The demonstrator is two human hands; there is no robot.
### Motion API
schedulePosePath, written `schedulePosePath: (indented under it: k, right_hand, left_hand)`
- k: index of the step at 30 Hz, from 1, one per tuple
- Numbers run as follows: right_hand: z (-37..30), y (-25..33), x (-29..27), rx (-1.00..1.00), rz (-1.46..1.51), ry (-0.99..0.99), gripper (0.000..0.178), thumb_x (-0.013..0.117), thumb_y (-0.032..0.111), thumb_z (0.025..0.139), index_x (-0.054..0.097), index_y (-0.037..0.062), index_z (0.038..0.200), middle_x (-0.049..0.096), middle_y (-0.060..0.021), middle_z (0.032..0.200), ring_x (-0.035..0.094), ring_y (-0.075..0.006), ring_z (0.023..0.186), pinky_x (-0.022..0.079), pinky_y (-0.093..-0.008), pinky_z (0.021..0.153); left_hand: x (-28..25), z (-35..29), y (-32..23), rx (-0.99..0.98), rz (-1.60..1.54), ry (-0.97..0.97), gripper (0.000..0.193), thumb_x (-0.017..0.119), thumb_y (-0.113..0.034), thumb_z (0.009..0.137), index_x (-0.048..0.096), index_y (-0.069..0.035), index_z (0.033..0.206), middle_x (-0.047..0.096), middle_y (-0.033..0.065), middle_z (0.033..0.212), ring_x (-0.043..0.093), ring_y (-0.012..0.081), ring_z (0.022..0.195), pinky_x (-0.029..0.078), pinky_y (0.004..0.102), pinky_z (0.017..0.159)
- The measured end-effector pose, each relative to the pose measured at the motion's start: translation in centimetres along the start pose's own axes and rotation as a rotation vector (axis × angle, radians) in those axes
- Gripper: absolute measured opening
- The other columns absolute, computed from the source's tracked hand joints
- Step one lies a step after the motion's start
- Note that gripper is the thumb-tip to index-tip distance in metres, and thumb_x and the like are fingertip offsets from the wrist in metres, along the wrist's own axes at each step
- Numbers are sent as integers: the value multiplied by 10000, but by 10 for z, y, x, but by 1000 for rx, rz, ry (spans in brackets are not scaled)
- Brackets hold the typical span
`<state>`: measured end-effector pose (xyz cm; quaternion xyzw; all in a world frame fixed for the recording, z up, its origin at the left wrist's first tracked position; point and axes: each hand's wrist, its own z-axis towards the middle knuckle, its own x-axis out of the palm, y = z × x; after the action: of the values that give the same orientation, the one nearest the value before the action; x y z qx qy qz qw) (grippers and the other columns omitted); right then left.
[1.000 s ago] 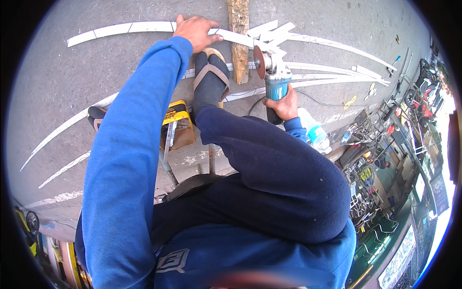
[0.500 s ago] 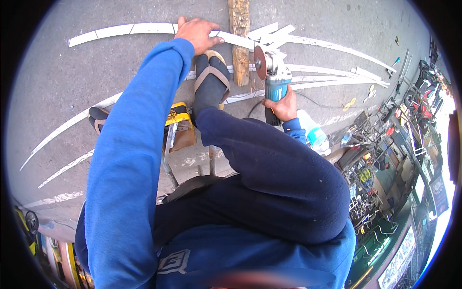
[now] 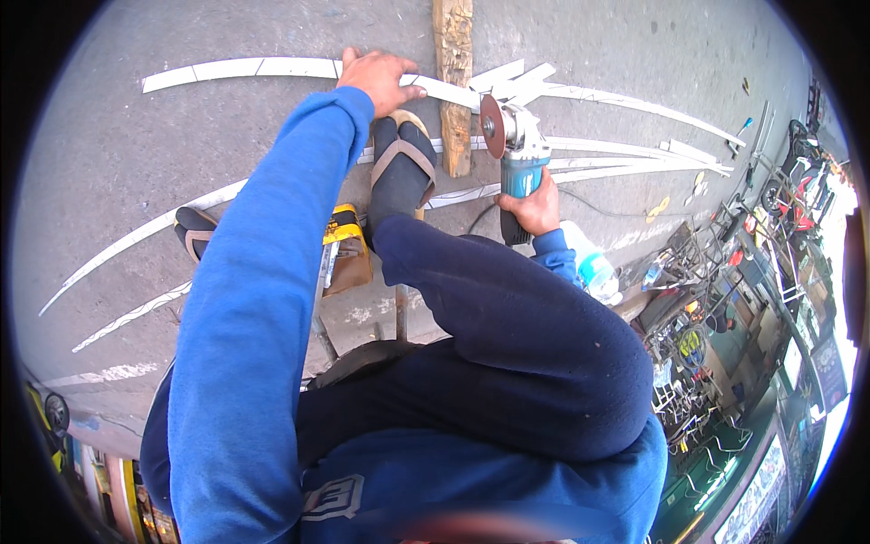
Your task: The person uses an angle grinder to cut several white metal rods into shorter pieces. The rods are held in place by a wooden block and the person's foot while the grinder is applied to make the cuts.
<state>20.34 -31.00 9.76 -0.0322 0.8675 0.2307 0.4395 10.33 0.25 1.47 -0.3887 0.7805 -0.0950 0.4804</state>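
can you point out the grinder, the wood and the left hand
Grinder (image 3: pixel 522 178): head view, on its teal body.
Wood (image 3: pixel 454 53): head view, on the upper part of its face.
Left hand (image 3: pixel 374 78): head view, on its back.

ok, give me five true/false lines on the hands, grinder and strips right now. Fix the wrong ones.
1. The right hand holds an angle grinder. True.
2. Both hands hold the angle grinder. False: the left hand is on the uppermost white strip.
3. The uppermost white strip crosses over a wooden board. True.
4. The angle grinder carries a green disc. False: the reddish-brown disc is fitted to it.
5. A sandaled foot is to the left of the wooden board. True.
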Motion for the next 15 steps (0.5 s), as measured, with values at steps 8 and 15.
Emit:
schedulePosePath:
  k: [8,15]
  right_hand:
    - [-3,4,-3,54,150,80,731,874,256,551,574,-53,1141,697,-199,992,684,-316,893,536,-402,834]
    - [4,3,-1,21,-6,16,754,873,270,546,566,-54,1154,691,-204,1000,680,-323,908,534,-408,844]
  left_hand:
    - [-2,-1,-1,-9,-22,44,408,642,-503,907,708,-264,1232,725,56,1115,593,232,1176,263,467,1025]
    - [0,1,1,-10,-32,38,430,644,-510,903,699,-258,1248,721,53,1135,591,232,1182,269,465,1034]
